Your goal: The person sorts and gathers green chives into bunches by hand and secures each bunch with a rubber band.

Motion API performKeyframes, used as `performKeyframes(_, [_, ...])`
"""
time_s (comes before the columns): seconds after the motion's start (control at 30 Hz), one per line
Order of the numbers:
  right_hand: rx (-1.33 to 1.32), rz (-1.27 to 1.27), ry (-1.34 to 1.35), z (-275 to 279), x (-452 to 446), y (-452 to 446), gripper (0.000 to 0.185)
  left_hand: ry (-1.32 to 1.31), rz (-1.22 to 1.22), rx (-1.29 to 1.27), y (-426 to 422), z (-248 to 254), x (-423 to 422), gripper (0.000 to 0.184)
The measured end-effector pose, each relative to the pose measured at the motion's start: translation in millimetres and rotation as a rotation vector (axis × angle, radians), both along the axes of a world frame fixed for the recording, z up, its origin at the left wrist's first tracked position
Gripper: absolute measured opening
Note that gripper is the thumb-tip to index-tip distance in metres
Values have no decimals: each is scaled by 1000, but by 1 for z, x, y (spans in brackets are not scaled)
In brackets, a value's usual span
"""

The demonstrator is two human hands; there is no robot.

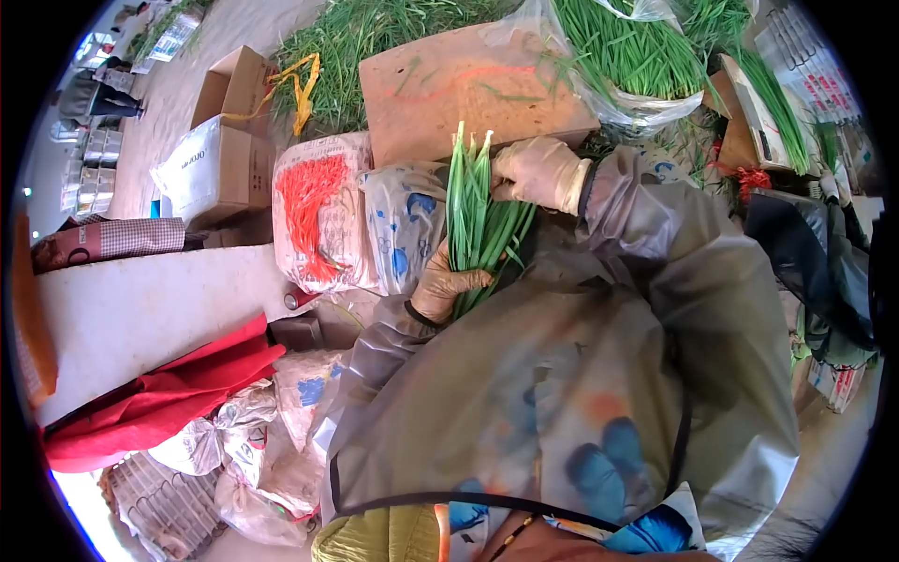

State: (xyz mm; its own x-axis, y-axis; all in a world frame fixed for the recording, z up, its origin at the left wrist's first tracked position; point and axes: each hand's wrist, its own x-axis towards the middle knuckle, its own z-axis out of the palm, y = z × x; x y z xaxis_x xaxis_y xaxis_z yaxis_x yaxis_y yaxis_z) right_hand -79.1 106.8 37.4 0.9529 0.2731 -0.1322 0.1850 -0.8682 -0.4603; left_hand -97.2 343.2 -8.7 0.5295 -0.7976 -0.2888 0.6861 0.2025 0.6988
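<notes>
A small bunch of garlic chives (471, 201) stands nearly upright in front of my chest, pale cut ends at the top. My left hand (449, 284), in a tan glove, wraps round its lower part. At the upper right of the bunch is my gloved right hand (541, 175), its fingers curled against the chives; its fingertips are partly hidden. Just ahead lies a brown, soil-marked board (449, 89) with loose green scraps on it. Left of the bunch, a bundle of red ties (314, 211) rests on a stuffed white sack (351, 159).
Loose greens (328, 56) are heaped behind the board. A plastic-lined pile of chives (637, 51) lies at the back right. Cardboard boxes (245, 169) stand at the left, near a white tabletop (169, 295) and red cloth (178, 398). A distant person (89, 98) is at far left.
</notes>
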Motion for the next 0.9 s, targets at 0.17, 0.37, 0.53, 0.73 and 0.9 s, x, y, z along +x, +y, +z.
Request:
performKeyframes(0.17, [81,-363,-411,3,10,-26,32,-16,-5,-9,9,-2,1,52])
performKeyframes(0.37, [159,-158,-94,-1,13,-30,23,-30,-48,6,11,-14,5,54])
performKeyframes(0.53, [-364,-563,-317,-31,7,-99,30,-58,-18,-159,17,-22,8,87])
performKeyframes(0.73, [1054,-516,320,-31,-11,-42,69,-19,-20,-135,5,-9,16,81])
performKeyframes(0.9, [1368,-655,390,-30,4,-23,46,-58,5,-90,-3,-6,18,81])
